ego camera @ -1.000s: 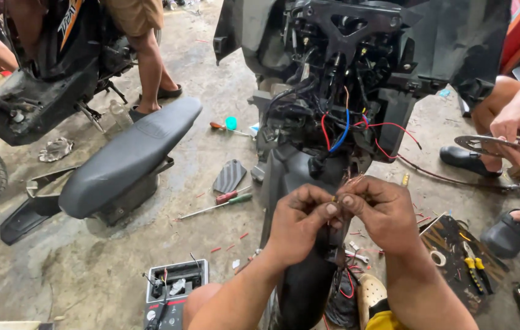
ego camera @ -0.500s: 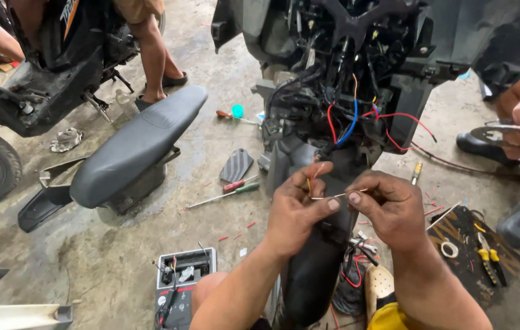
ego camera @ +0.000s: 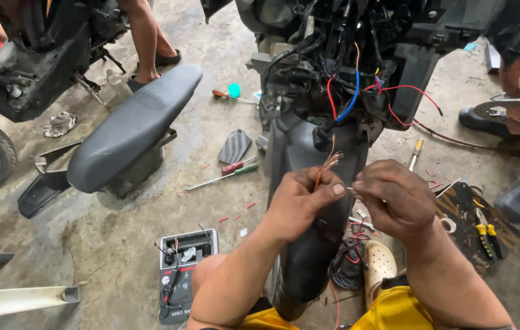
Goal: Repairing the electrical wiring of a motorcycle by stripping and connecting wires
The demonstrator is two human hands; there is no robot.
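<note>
Since a moment ago, left hand [ego camera: 299, 205] has bared the frayed copper wire [ego camera: 331, 162]; right hand [ego camera: 394, 198] pinches its strand, best twisted tight.

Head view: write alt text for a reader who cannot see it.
Two bare hands meet over a stripped scooter: the left hand pinches a wire with frayed copper strands, and the right hand closes its fingertips beside it. A detached black seat, screwdrivers and a tool tray lie on the concrete floor.
</note>
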